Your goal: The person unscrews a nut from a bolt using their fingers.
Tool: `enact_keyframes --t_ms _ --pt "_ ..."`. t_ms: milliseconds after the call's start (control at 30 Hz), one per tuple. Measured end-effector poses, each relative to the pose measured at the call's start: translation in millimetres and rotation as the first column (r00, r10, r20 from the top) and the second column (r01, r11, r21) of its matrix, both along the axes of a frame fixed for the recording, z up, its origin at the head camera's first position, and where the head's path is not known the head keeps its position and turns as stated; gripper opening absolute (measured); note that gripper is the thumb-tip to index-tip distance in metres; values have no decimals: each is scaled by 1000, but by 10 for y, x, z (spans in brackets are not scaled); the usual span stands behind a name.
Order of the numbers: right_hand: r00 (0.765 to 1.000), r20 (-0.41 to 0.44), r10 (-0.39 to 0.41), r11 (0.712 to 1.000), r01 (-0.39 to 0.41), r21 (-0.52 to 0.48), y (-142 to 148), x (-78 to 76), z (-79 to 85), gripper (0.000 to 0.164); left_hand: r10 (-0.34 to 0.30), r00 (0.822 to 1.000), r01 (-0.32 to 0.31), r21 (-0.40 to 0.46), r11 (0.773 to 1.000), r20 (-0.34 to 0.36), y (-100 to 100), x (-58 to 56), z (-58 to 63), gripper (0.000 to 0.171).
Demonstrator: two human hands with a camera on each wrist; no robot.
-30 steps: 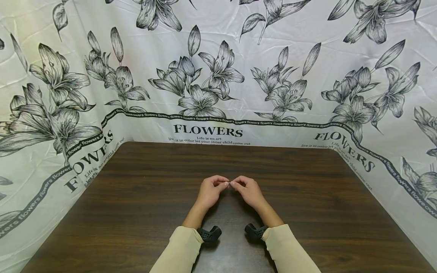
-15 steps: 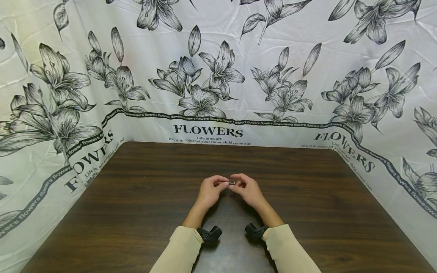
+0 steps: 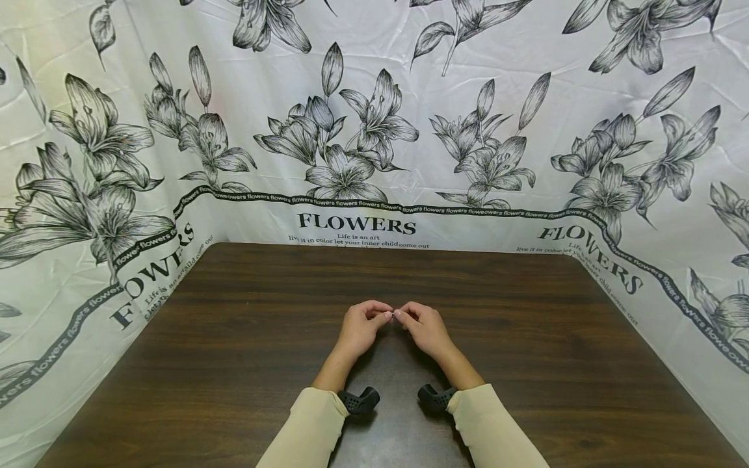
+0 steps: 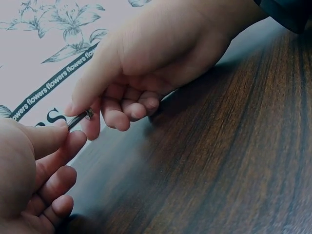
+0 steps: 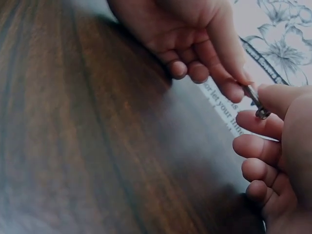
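Observation:
A small metal bolt with a threaded shaft spans the short gap between both hands. My left hand pinches one end of it between thumb and index finger, hiding that tip. At the other end sits a wider piece, and I cannot tell whether it is a head or a nut. There the thumb and index finger of my right hand close around the bolt. In the left wrist view, the threads of the bolt show between the two thumbs. The other fingers of both hands are curled loosely below.
Both hands are over a dark wooden table. A white curtain printed with flowers and lettering encloses its back and sides. Black wrist devices are worn below both hands.
Half a second ago the right fingers stood apart and more of the bolt showed. Now the right thumb and index finger have come together on it again. The left hand has stayed put.

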State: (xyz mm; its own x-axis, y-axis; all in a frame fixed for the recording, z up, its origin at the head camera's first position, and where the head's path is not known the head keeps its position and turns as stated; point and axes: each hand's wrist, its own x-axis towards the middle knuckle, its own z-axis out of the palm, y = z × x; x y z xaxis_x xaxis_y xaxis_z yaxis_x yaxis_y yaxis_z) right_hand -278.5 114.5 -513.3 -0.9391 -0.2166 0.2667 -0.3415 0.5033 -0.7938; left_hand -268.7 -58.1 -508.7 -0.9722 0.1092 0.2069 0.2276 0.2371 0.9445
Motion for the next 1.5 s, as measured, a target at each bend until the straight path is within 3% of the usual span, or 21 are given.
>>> enact_keyframes --t_ms 200,400,733,900,1100,1300,1500 --pt "998 42 52 988 -45 -147 21 -12 -12 7 -1 1000 1 3 1000 -9 1 2 1 7" --pt "993 40 114 963 -100 -251 48 -15 -13 12 5 1000 -4 11 1000 -25 2 -9 -3 7" --pt "995 45 86 974 -75 -215 49 -1 -1 18 11 1000 -11 -3 1000 -17 3 -15 -12 6" --pt "999 39 -9 995 13 -100 14 9 6 18 12 1000 -12 -5 1000 -9 2 -11 -6 6" --pt "997 -24 -69 998 69 10 -25 13 8 24 7 1000 -6 1 1000 -25 2 -12 -6 7" --pt "998 4 -63 997 63 -43 -23 3 -9 24 13 1000 -13 2 1000 -22 6 -9 -4 6" --pt "1000 23 -12 986 15 -168 -4 -8 -18 10 15 999 -16 -10 1000 -36 3 0 6 7"
